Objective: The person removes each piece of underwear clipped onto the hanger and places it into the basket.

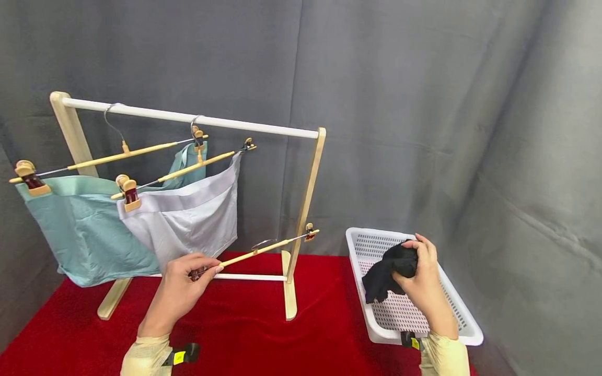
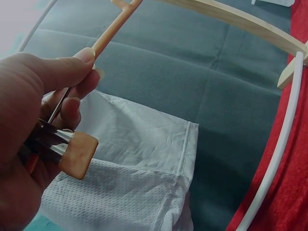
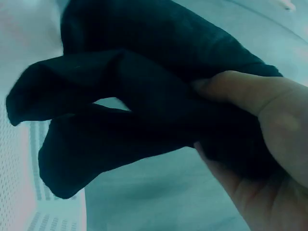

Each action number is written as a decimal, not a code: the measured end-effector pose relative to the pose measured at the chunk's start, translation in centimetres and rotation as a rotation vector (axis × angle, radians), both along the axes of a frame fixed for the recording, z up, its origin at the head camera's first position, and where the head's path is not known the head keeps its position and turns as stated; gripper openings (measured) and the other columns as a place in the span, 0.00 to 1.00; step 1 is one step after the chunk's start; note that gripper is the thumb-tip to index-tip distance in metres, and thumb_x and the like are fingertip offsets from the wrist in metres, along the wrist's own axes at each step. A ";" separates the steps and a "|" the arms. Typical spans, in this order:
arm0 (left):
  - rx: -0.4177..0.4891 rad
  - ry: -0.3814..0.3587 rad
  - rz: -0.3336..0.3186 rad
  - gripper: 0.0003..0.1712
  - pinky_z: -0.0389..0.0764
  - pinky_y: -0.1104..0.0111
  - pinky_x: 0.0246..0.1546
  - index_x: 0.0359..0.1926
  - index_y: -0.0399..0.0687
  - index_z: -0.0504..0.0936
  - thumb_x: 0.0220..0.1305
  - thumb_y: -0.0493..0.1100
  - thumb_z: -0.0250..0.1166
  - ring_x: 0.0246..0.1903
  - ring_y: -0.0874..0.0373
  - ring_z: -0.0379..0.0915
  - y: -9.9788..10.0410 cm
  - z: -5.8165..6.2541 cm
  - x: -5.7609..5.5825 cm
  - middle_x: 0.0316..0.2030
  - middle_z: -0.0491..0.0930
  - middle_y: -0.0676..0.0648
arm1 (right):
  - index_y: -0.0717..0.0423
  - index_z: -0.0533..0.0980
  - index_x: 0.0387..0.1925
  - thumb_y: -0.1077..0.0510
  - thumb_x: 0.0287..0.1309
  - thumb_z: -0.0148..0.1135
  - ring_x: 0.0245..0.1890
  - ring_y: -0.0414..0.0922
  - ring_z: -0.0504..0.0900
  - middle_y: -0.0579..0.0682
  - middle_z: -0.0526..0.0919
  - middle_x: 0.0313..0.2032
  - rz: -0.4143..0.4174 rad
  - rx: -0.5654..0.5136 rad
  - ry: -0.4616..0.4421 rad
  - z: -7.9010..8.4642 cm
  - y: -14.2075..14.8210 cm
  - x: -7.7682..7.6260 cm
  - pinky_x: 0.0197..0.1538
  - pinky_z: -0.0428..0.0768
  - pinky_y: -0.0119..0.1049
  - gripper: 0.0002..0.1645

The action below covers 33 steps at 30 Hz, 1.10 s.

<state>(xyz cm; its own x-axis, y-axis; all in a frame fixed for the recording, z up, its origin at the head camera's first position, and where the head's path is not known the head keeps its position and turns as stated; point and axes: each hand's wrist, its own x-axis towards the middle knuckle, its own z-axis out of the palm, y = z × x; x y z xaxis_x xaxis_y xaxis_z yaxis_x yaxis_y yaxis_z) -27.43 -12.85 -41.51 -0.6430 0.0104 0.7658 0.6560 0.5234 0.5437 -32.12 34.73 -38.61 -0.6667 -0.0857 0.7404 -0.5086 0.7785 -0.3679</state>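
Observation:
My left hand [image 1: 181,284] grips a clip hanger [image 1: 256,252] near one end, with thumb and fingers round its rod. One tan clip [image 2: 79,155] pokes out under the palm in the left wrist view; the other clip [image 1: 310,233] is at the far end. My right hand [image 1: 425,279] holds a bunched black cloth garment [image 1: 390,271] above the white basket, and its folds hang down in the right wrist view. Close beyond the left hand hangs a pale lilac pair of underpants [image 1: 197,209], clipped to a hanger.
A wooden rack [image 1: 308,203] with a white top rail [image 1: 197,120] stands at left. Teal underpants [image 1: 89,224] hang from another hanger on it. The white plastic basket [image 1: 376,334] sits at right on the red cloth [image 1: 226,334], with a grey curtain [image 1: 400,104] behind.

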 end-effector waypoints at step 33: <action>-0.030 -0.014 -0.051 0.06 0.67 0.76 0.21 0.32 0.54 0.84 0.50 0.39 0.68 0.22 0.66 0.66 -0.9 -1.7 -1.3 0.27 0.79 0.59 | 0.60 0.76 0.41 0.60 0.30 0.75 0.38 0.51 0.75 0.55 0.79 0.37 -0.012 0.456 -0.704 -2.3 5.7 -2.7 0.43 0.75 0.53 0.29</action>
